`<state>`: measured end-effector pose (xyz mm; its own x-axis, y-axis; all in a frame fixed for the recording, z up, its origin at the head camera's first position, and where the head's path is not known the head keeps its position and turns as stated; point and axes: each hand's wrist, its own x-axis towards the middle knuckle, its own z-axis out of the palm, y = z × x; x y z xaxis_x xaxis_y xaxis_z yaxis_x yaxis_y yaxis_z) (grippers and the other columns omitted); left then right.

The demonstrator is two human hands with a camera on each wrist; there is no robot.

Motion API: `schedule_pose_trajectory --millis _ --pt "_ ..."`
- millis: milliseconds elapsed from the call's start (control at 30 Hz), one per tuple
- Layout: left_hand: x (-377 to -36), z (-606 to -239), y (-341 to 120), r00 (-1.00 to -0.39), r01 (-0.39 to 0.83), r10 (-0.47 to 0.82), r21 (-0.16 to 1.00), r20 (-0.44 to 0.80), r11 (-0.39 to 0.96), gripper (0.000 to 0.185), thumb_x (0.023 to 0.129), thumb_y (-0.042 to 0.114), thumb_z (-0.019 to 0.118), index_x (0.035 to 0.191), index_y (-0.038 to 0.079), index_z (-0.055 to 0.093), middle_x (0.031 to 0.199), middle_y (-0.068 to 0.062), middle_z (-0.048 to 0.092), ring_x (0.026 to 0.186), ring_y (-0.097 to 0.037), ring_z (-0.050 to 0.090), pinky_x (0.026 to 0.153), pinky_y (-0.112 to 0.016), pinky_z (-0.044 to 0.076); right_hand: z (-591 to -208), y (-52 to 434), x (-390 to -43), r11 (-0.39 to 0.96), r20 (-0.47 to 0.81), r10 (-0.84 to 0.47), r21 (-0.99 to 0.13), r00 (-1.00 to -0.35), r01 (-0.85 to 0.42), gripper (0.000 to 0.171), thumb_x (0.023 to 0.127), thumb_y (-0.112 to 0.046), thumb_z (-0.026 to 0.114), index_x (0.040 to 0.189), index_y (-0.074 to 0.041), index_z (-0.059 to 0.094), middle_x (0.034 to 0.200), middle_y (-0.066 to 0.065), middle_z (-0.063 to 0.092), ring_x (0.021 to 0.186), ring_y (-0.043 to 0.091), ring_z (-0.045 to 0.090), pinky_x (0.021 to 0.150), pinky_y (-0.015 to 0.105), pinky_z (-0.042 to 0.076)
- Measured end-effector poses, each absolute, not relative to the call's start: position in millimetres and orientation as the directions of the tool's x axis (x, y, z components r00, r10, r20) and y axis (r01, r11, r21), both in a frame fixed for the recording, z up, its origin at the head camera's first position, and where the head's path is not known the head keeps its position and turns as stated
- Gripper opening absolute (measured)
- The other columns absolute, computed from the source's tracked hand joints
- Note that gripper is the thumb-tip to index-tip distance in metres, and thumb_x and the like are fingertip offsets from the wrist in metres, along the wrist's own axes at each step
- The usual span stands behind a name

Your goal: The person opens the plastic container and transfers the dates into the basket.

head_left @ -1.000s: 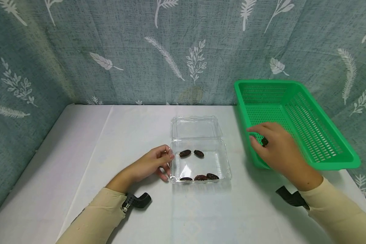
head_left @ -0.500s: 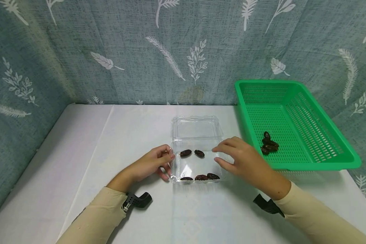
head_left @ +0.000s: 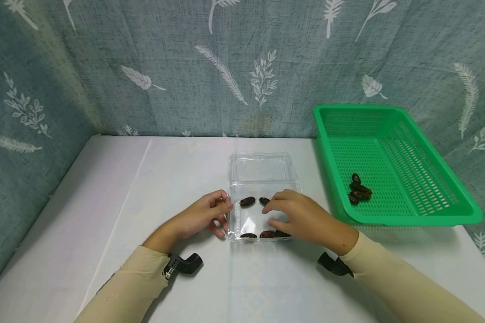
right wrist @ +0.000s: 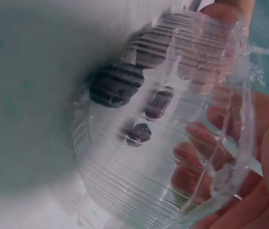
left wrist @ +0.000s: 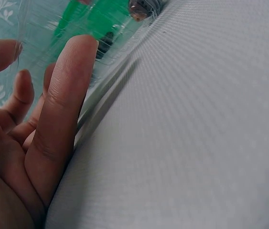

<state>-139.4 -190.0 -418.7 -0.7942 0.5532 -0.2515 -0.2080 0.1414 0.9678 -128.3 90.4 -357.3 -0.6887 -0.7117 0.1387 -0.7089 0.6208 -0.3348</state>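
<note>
A clear plastic clamshell box (head_left: 236, 220) lies with its lid (head_left: 262, 168) folded back, in the middle of the head view. Inside are several dark dates, among them one near the left (head_left: 247, 201) and another (head_left: 264, 201) beside the right fingertips. My left hand (head_left: 202, 215) holds the box's left wall between thumb and fingers. Over the right part of the box hovers my right hand (head_left: 297, 217), thumb and forefinger apart, nothing seen between them. In the right wrist view, dates (right wrist: 159, 102) show through the clear wall.
A green perforated basket (head_left: 420, 220) stands on the right, with several dates (head_left: 359, 190) in its near left corner. A white cloth (head_left: 186, 269) covers the table. Behind it hangs a leaf-patterned curtain (head_left: 165, 67).
My right hand has moved left from over the basket to over the box, uncovering the dates in the basket. My left hand has stayed at the box.
</note>
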Motion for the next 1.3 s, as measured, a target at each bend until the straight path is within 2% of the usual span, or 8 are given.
schedule_pose_trajectory --millis 100,233,400,533,1133,1300 --pt "-139.2 -418.1 -189.8 -0.795 -0.217 0.547 0.965 -0.261 0.144 0.025 0.106 0.023 0.05 0.112 -0.001 0.044 0.094 -0.009 0.057 0.072 -0.02 0.065 0.06 -0.038 0.064 -357.3 87.5 -132.4 0.598 0.084 -0.745 -0.356 -0.662 -0.718 0.02 0.087 -0.023 0.078 0.105 -0.015 0.075 0.105 -0.003 0.07 0.104 0.018 0.065 0.089 0.036 0.059" --pt "-138.8 -417.3 -189.6 -0.797 -0.219 0.543 0.964 -0.265 0.149 0.025 0.106 0.023 0.049 0.112 -0.001 0.044 0.094 -0.009 0.056 0.072 -0.021 0.065 0.06 -0.038 0.064 -358.0 84.2 -138.5 0.569 0.013 -0.783 -0.39 -0.622 -0.724 0.022 0.084 -0.023 0.081 0.103 -0.014 0.076 0.101 -0.002 0.071 0.095 0.016 0.065 0.083 0.031 0.058" --pt "-139.4 -418.2 -190.2 -0.797 -0.202 0.549 0.968 -0.251 0.149 0.028 0.106 0.024 0.05 0.112 -0.003 0.043 0.092 -0.01 0.057 0.071 -0.02 0.065 0.06 -0.039 0.064 -361.8 82.8 -144.6 0.564 -0.066 -0.799 -0.43 -0.598 -0.705 0.026 0.079 -0.021 0.086 0.101 -0.012 0.076 0.097 -0.002 0.072 0.083 0.012 0.061 0.073 0.024 0.054" --pt "-139.7 -418.7 -189.8 -0.796 -0.2 0.551 0.968 -0.25 0.15 0.029 0.106 0.025 0.05 0.112 -0.003 0.043 0.093 -0.01 0.058 0.071 -0.02 0.065 0.061 -0.04 0.065 -364.5 83.3 -146.5 0.573 -0.115 -0.8 -0.435 -0.589 -0.694 0.028 0.076 -0.021 0.087 0.101 -0.012 0.076 0.096 -0.003 0.071 0.081 0.01 0.06 0.072 0.023 0.052" --pt "-139.5 -417.9 -190.5 -0.795 -0.196 0.557 0.97 -0.243 0.144 0.028 0.106 0.026 0.051 0.111 -0.001 0.045 0.093 -0.009 0.059 0.071 -0.019 0.065 0.063 -0.042 0.065 -367.9 81.5 -149.0 0.545 -0.133 -0.827 -0.428 -0.546 -0.721 0.017 0.08 -0.016 0.083 0.095 -0.014 0.077 0.088 -0.005 0.068 0.079 0.005 0.063 0.071 0.018 0.054" --pt "-139.0 -417.5 -190.1 -0.795 -0.213 0.549 0.967 -0.256 0.142 0.027 0.106 0.024 0.05 0.112 -0.002 0.044 0.092 -0.009 0.059 0.07 -0.02 0.065 0.062 -0.041 0.065 -367.2 80.2 -150.7 0.542 -0.155 -0.832 -0.438 -0.533 -0.717 0.013 0.078 -0.018 0.085 0.087 -0.016 0.076 0.082 -0.007 0.065 0.076 0.006 0.059 0.068 0.017 0.051"
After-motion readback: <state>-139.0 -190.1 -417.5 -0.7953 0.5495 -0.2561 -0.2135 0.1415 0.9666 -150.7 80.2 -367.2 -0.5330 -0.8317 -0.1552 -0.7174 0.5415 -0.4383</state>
